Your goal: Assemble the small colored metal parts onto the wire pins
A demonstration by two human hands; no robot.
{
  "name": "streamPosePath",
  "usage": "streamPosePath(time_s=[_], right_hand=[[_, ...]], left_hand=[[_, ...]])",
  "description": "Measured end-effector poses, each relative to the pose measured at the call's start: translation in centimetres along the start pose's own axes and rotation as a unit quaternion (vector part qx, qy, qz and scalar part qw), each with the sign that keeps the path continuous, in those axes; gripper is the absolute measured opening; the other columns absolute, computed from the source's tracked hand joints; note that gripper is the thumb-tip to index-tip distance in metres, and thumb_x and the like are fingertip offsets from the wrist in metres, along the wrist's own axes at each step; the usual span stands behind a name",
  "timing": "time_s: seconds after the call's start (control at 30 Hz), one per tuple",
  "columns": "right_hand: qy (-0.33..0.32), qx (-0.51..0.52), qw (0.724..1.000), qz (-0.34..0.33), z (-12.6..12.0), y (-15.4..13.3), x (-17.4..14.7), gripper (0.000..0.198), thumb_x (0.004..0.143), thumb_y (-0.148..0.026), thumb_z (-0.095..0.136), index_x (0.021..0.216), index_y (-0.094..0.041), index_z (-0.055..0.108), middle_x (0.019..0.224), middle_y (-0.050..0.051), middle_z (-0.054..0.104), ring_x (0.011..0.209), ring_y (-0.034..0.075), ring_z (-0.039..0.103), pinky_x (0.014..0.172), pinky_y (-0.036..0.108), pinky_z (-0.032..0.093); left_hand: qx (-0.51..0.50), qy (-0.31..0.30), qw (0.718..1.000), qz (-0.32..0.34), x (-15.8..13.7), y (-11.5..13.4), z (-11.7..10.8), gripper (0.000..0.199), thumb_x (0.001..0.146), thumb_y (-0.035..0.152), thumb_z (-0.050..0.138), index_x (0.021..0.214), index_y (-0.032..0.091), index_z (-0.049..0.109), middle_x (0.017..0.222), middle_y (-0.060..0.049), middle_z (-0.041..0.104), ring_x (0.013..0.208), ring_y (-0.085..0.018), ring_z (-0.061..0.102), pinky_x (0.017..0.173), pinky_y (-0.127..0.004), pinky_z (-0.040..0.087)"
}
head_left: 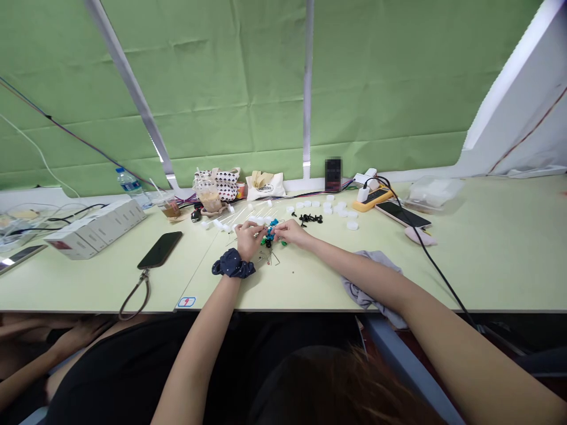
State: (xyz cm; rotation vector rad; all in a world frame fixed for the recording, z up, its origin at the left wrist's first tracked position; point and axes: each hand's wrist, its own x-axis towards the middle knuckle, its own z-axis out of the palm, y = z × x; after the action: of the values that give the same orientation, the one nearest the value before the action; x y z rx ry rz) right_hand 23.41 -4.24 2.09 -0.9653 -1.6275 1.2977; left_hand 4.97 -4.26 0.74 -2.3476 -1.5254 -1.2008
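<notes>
My left hand, a dark scrunchie round its wrist, is closed in a pinch at the middle of the table. From the right, my right hand meets it, its fingers also pinched together. Small blue pieces show between the two sets of fingertips; whether they are held or lie behind is too small to tell. Under the hands sit small green pieces and black ones, with thin wires sticking out toward me. Just beyond my right hand lie several black pieces and round white caps.
White-ended thin sticks lie behind my left hand. A phone and white boxes are on the left; drink cups stand at the back. To the right are a yellow meter, another phone, a black cable and a grey cloth. Another person's arm shows lower left.
</notes>
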Motion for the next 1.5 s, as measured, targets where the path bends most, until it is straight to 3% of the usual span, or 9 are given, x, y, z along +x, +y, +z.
streamPosePath(time_s=[0.13, 0.3, 0.37, 0.53, 0.7, 0.87, 1.07, 1.3, 1.5], right_hand=[[0.001, 0.028, 0.999, 0.024, -0.4, 0.2, 0.4, 0.014, 0.072, -0.019, 0.063, 0.065, -0.009, 0.068, 0.078, 0.007, 0.066, 0.045, 0.002, 0.037, 0.039, 0.016, 0.023], [-0.128, 0.187, 0.97, 0.084, -1.0, -0.2, 0.5, 0.016, 0.078, -0.023, 0.062, 0.09, -0.012, 0.064, 0.056, -0.004, 0.048, 0.04, 0.002, 0.025, 0.04, 0.015, 0.017], [-0.143, 0.196, 0.967, 0.077, -0.8, -0.5, 0.3, 0.016, 0.081, -0.026, 0.06, 0.091, -0.014, 0.061, 0.052, -0.008, 0.038, 0.04, 0.003, 0.024, 0.041, 0.016, 0.018], [-0.029, 0.013, 0.999, 0.002, 0.0, -0.4, 0.2, 0.018, 0.086, -0.03, 0.051, 0.078, -0.016, 0.059, 0.048, -0.008, 0.034, 0.041, 0.006, 0.027, 0.044, 0.018, 0.025], [0.075, -0.224, 0.964, -0.123, -0.1, 0.5, 0.7, 0.025, 0.082, -0.023, 0.055, 0.059, -0.015, 0.062, 0.058, 0.001, 0.06, 0.059, 0.012, 0.053, 0.061, 0.021, 0.039], [0.107, -0.127, 0.985, -0.055, -0.7, 1.3, 1.0, 0.018, 0.069, -0.034, 0.071, 0.063, -0.016, 0.069, 0.068, 0.004, 0.07, 0.07, 0.018, 0.063, 0.068, 0.026, 0.046], [0.098, 0.036, 0.994, -0.016, -0.7, 1.6, 1.2, 0.032, 0.048, -0.037, 0.082, 0.056, -0.014, 0.061, 0.062, 0.002, 0.065, 0.063, 0.016, 0.062, 0.066, 0.027, 0.048], [0.098, 0.047, 0.994, 0.01, 0.0, 0.7, 0.6, 0.042, 0.049, -0.039, 0.083, 0.058, -0.015, 0.05, 0.054, -0.002, 0.058, 0.053, 0.011, 0.056, 0.05, 0.021, 0.041], [0.075, 0.019, 0.997, 0.029, -0.3, 0.0, 0.1, 0.035, 0.059, -0.039, 0.079, 0.067, -0.013, 0.056, 0.054, -0.001, 0.059, 0.047, 0.008, 0.049, 0.039, 0.017, 0.029]], left_hand=[[0.009, 0.014, 1.0, 0.01, 0.1, 0.3, 0.0, 0.017, 0.086, 0.033, 0.057, 0.083, 0.027, 0.074, 0.088, -0.004, 0.069, 0.097, -0.022, 0.057, 0.093, -0.042, 0.025], [-0.036, 0.039, 0.998, -0.013, 0.1, 0.6, -0.6, 0.018, 0.087, 0.033, 0.057, 0.088, 0.027, 0.073, 0.089, -0.003, 0.07, 0.097, -0.02, 0.059, 0.092, -0.039, 0.028], [-0.048, 0.041, 0.998, -0.011, 0.1, 0.6, -0.7, 0.018, 0.087, 0.033, 0.057, 0.089, 0.026, 0.073, 0.09, -0.002, 0.07, 0.097, -0.02, 0.059, 0.092, -0.038, 0.029], [-0.023, 0.019, 1.0, 0.001, 0.0, 0.7, -0.5, 0.024, 0.089, 0.035, 0.054, 0.079, 0.026, 0.073, 0.086, -0.002, 0.07, 0.096, -0.02, 0.058, 0.094, -0.04, 0.026], [0.01, 0.019, 0.999, 0.029, 0.0, 0.8, -0.2, 0.032, 0.09, 0.038, 0.051, 0.069, 0.025, 0.071, 0.078, -0.004, 0.068, 0.092, -0.021, 0.058, 0.094, -0.043, 0.023], [0.021, 0.018, 0.999, 0.046, 0.0, 1.1, -0.2, 0.031, 0.091, 0.038, 0.048, 0.076, 0.026, 0.072, 0.076, -0.004, 0.067, 0.093, -0.021, 0.058, 0.095, -0.044, 0.022], [0.037, 0.01, 0.997, 0.066, 0.0, 1.3, 0.0, 0.03, 0.092, 0.038, 0.046, 0.081, 0.026, 0.072, 0.077, -0.005, 0.066, 0.092, -0.021, 0.058, 0.095, -0.043, 0.022], [0.035, 0.01, 0.997, 0.073, 0.0, 1.3, -0.2, 0.029, 0.092, 0.037, 0.047, 0.081, 0.026, 0.072, 0.078, -0.005, 0.066, 0.091, -0.02, 0.058, 0.095, -0.043, 0.023], [0.033, 0.012, 0.998, 0.055, -0.1, 1.2, -0.2, 0.03, 0.092, 0.038, 0.047, 0.079, 0.026, 0.072, 0.079, -0.005, 0.068, 0.092, -0.021, 0.058, 0.094, -0.044, 0.022]])
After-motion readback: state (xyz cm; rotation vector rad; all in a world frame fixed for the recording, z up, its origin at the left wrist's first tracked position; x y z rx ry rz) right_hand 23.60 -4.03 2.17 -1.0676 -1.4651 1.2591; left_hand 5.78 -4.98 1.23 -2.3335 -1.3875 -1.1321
